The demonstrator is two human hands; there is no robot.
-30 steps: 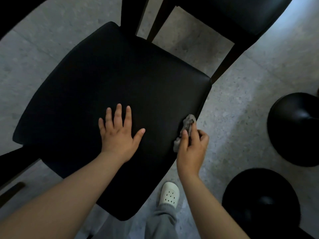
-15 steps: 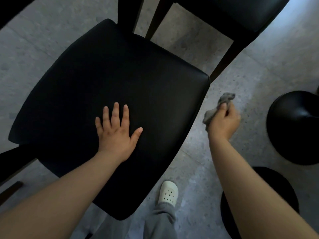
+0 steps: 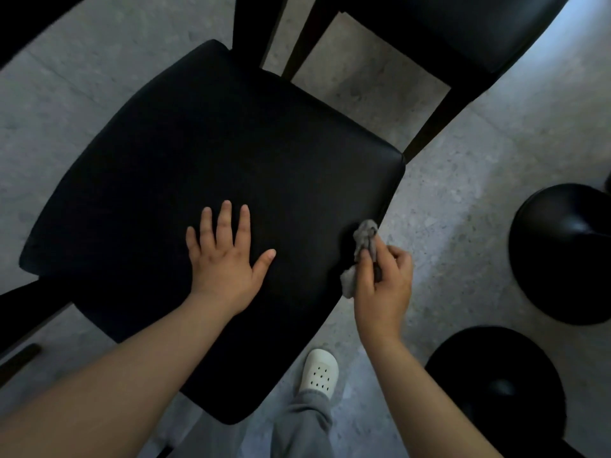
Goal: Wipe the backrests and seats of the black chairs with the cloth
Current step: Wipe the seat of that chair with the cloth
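Note:
A black padded chair seat (image 3: 211,153) fills the middle of the head view. My left hand (image 3: 224,259) lies flat on it with straight, spread fingers. My right hand (image 3: 383,285) grips a crumpled grey cloth (image 3: 365,241) at the seat's right edge, and the cloth touches that edge. A second black chair (image 3: 463,31) stands at the top right, its dark legs close behind the first seat.
Two round black stools (image 3: 562,252) (image 3: 496,391) stand on the grey speckled floor at the right. My white perforated shoe (image 3: 319,371) and grey trouser leg are just below the seat's near corner. Dark chair parts (image 3: 20,305) show at the left.
My right hand swung out to the right off the seat with the cloth, then came back to the seat's right edge. My left hand stayed flat on the seat.

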